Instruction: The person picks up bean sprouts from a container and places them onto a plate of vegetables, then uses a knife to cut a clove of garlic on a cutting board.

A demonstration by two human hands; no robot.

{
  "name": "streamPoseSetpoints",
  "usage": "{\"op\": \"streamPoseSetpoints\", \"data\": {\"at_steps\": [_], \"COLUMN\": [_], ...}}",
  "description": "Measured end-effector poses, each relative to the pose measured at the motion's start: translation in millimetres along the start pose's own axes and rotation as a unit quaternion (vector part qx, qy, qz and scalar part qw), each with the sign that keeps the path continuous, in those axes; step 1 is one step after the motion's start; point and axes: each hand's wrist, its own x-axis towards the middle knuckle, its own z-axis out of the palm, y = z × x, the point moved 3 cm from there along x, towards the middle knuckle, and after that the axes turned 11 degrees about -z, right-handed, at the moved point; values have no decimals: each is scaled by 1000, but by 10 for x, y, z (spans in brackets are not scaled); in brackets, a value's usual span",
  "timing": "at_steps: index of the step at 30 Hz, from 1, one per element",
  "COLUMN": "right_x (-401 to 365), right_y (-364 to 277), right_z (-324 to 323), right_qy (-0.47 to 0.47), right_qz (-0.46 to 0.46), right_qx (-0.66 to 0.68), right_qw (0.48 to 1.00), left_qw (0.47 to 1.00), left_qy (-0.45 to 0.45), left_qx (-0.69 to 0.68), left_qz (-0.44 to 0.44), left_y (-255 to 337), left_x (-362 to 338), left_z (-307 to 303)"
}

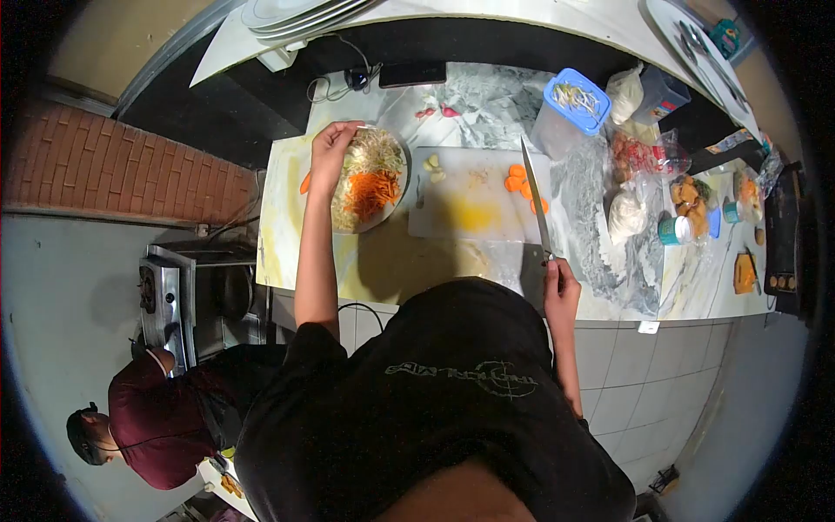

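Marbled counter point(584, 252): carrot slices point(516, 181) placed on cutting board point(511, 224). Knife point(537, 198) gripped by right hand point(562, 287). Left hand point(331, 157) held over plate point(406, 176) of shredded vegetables point(372, 187), fingers bent; whether anything is pinched cannot be told.

This is a kitchen, shown by the gas stove point(158, 291) at one side, the marble-patterned counter point(578, 235) with its cutting board point(435, 213), and the stacked plates point(296, 16) on a shelf point(487, 16).
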Motion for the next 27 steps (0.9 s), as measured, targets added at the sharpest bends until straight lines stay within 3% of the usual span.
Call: {"op": "streamPoseSetpoints", "data": {"at_steps": [7,9,10,12,13,15,19,24,27], "right_x": [-54,-80,-90,-102,-98,-100,-107,-105,-97], "right_y": [55,93,107,108,101,83,-28,5,38], "right_z": [0,-6,-6,-14,-22,-48,-59,7,55], "right_qy": [0,-5,-10,-18,-25,-42,-78,-98,-122], "right_qz": [-8,1,5,-3,-11,-14,0,-13,-11], "right_qx": [0,6,15,1,-13,-39,-67,-86,-113], "right_qw": [1000,1000,1000,1000,1000,998,995,991,986], "left_qw": [994,949,949,953,953,961,973,969,968], "left_qy": [-47,-66,-67,-84,-84,-111,-85,-91,-96], "left_qx": [90,253,252,278,276,254,214,186,203], "left_qz": [50,178,178,88,90,8,11,133,112], "left_y": [-73,-54,-184,-572,-589,-675,-829,-929,-990], "left_x": [-543,-801,-860,-923,-990,-1100,-1100,-1094,-1151], "left_z": [529,825,945,1168,1273,1453,1585,1557,1553]}}
